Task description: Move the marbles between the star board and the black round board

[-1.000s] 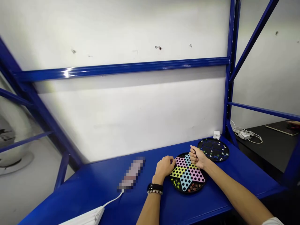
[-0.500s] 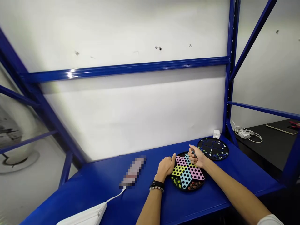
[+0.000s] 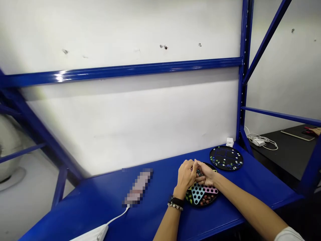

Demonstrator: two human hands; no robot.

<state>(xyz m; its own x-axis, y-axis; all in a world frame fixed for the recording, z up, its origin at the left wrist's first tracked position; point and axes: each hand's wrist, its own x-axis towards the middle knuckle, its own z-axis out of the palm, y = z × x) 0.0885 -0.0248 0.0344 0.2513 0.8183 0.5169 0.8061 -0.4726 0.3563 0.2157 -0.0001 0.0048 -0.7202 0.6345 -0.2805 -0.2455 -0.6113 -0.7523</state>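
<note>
My left hand (image 3: 186,174) and my right hand (image 3: 207,174) meet over a round Chinese checkers board (image 3: 198,194) with a coloured, holed star. Dark bluish marbles (image 3: 199,172) show in the curled fingers of my right hand. The left fingers bend over toward the right palm, and what they grip, if anything, is hidden. Green-yellow marbles (image 3: 189,198) lie in the board's left front pocket, and reddish marbles (image 3: 206,200) in the right front one. Both hands cover the far part of the star.
A second black round tray (image 3: 225,157) with marbles around its rim sits behind to the right, near a white charger (image 3: 229,142). On the left lies a blurred-out flat device (image 3: 138,189), its cable running to a white box (image 3: 92,233). Blue rack posts (image 3: 240,100) frame the blue shelf.
My left hand has moved right from the board's left edge to meet my right hand. The right hand has come slightly lower and turned. The view has shifted a little to the right.
</note>
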